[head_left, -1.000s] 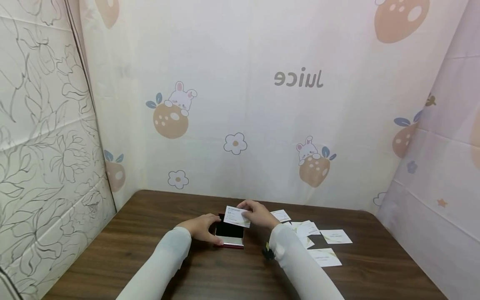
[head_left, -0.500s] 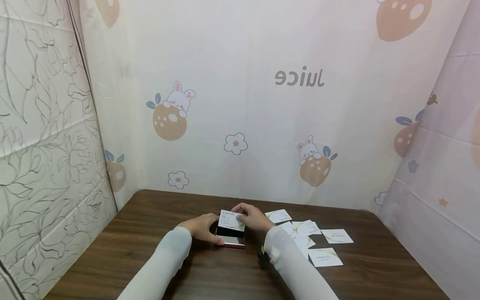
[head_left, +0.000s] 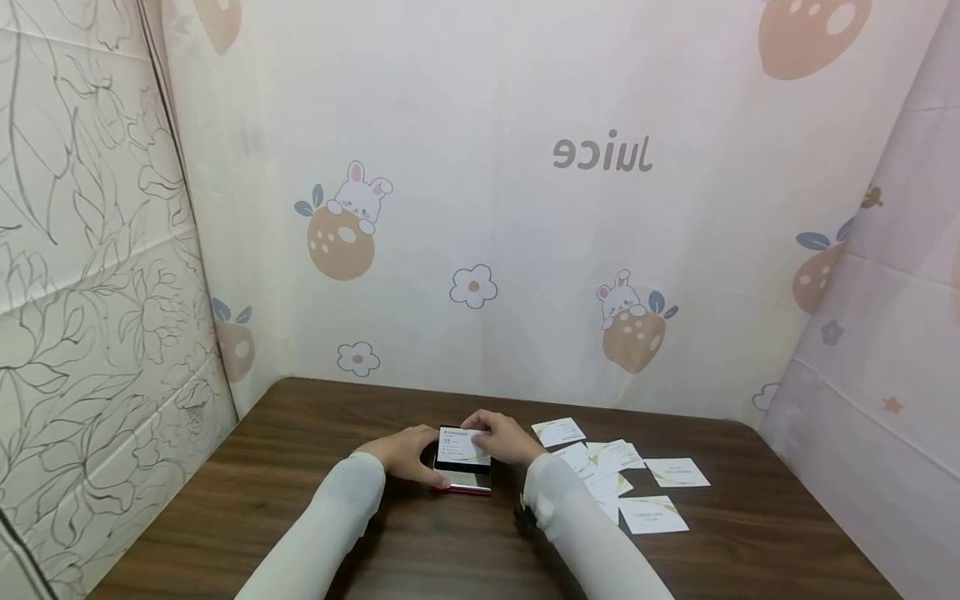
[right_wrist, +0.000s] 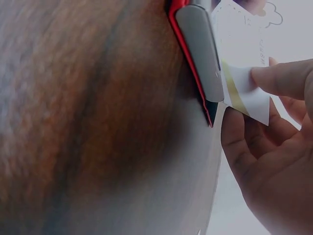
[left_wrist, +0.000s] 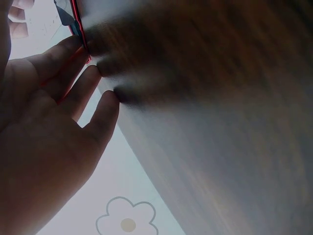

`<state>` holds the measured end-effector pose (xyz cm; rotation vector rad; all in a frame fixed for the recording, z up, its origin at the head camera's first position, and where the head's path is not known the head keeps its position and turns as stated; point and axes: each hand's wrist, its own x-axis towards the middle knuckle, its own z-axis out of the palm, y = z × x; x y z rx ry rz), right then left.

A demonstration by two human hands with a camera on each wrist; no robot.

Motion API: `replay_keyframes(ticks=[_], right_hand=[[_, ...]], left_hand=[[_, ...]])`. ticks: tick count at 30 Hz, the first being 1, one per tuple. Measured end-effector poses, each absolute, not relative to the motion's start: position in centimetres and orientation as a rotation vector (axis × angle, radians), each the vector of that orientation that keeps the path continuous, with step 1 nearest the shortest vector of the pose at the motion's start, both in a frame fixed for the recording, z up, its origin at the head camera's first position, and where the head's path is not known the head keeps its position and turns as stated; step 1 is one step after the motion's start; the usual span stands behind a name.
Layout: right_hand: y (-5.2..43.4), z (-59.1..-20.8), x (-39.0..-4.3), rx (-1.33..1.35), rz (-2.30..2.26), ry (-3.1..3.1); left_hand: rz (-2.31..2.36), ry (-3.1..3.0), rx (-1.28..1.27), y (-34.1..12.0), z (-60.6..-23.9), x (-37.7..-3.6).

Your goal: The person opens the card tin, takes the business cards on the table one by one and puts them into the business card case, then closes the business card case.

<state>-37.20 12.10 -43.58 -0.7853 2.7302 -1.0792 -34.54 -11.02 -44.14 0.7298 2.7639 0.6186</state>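
A card pinched over its case

Our right hand (head_left: 504, 439) grips the white card (head_left: 456, 448) near its right end, thumb on the upper face and fingers underneath. The card sits over the dark inside of the case (head_left: 471, 480); whether it touches down there, we cannot tell. Our left hand (head_left: 407, 454) holds the case by its left side, thumb at the near end and other fingers at the red rim.

We judge the card to be very light and thin, stiff enough to lie flat in a pinch but likely to crease if pushed hard against the rim. Its smooth face may slip, so we would take it softly by the edges or a corner. The case looks rigid, with a shiny, perhaps slick front; its sides seem the better place to steady it.

The case lies on the bench (head_left: 442, 550), toward the far edge and roughly midway between left and right edges. Loose cards (head_left: 652, 515), some overlapping, spread from there toward the right edge. Past the far edge hangs a printed curtain (head_left: 420, 100).
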Motion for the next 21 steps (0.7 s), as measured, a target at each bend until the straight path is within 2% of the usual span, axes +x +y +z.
replay_keyframes(ticks=[21], right_hand=[[12.2,-44.6,-37.5,-0.8,-1.038,2.705]], left_hand=[[0.592,2.785,0.734,-10.8,-44.5,-34.6]])
